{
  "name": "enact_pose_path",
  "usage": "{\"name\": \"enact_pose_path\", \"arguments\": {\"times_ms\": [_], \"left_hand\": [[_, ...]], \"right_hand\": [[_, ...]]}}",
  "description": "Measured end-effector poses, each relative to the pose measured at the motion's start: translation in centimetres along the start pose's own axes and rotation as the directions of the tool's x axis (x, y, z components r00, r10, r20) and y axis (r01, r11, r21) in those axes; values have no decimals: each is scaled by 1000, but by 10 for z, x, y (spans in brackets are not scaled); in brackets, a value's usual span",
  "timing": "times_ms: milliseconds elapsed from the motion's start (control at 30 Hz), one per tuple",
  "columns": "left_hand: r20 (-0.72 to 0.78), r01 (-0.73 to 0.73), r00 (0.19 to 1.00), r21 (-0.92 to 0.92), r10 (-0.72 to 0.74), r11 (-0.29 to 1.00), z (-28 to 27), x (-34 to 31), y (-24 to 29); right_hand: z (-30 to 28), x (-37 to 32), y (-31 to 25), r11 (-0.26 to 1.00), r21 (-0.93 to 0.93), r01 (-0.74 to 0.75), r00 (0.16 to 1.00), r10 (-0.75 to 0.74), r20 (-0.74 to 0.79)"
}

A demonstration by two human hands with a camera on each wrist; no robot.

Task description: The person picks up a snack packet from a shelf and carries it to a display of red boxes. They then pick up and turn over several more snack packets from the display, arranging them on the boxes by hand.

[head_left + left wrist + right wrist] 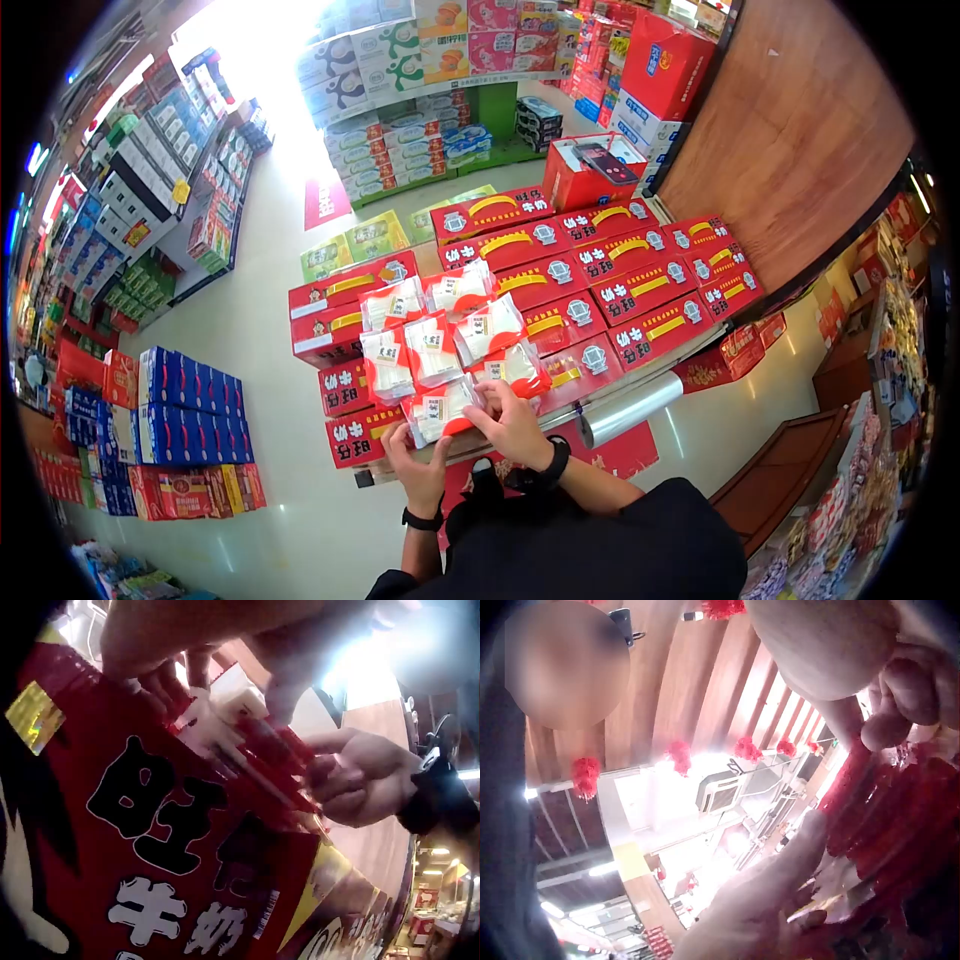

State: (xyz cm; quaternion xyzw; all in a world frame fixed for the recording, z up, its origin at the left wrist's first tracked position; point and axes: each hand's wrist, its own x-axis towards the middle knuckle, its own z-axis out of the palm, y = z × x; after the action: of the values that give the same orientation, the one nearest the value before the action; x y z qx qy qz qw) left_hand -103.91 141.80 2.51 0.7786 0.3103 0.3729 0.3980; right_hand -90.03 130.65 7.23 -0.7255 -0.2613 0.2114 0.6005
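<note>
In the head view, a clear packet with red edging and a printed label [435, 412] lies at the near end of a group of similar packets on stacked red cartons. My left hand [418, 472] holds its near left edge, thumb and fingers apart at the border. At its right side, my right hand [508, 418] pinches the edge with bent fingers. From the left wrist, the right hand [364, 776] shows curled fingers at the shiny red wrapping [274, 750]. The right wrist view shows red film [892, 810] between the hands, its contents blurred.
More red-and-white packets [432, 350] lie just beyond. Red milk cartons [640, 290] extend to the right, with a red box [590, 170] bearing a phone behind them. A silvery roll [630, 408] lies along the near edge. Blue cartons [195, 405] are stacked on the left floor.
</note>
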Motion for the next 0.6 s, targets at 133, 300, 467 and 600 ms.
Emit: {"name": "enact_pose_path", "arguments": {"times_ms": [133, 300, 467, 600], "left_hand": [[28, 60, 998, -71, -58, 996, 0, 5, -7], [46, 60, 997, -139, -54, 989, -1, 6, -12], [32, 37, 999, -94, -35, 995, 3, 6, -16], [-8, -25, 1000, -89, 24, 996, 5, 6, -19]], "right_hand": [[9, -2, -5, 998, -61, -21, 996, 16, -86], [17, -4, 1, 999, -19, -50, 986, 46, -162], [5, -10, 6, 1000, -9, 21, 966, -22, -256], [-45, -10, 20, 992, -102, 80, 877, -119, -465]]}}
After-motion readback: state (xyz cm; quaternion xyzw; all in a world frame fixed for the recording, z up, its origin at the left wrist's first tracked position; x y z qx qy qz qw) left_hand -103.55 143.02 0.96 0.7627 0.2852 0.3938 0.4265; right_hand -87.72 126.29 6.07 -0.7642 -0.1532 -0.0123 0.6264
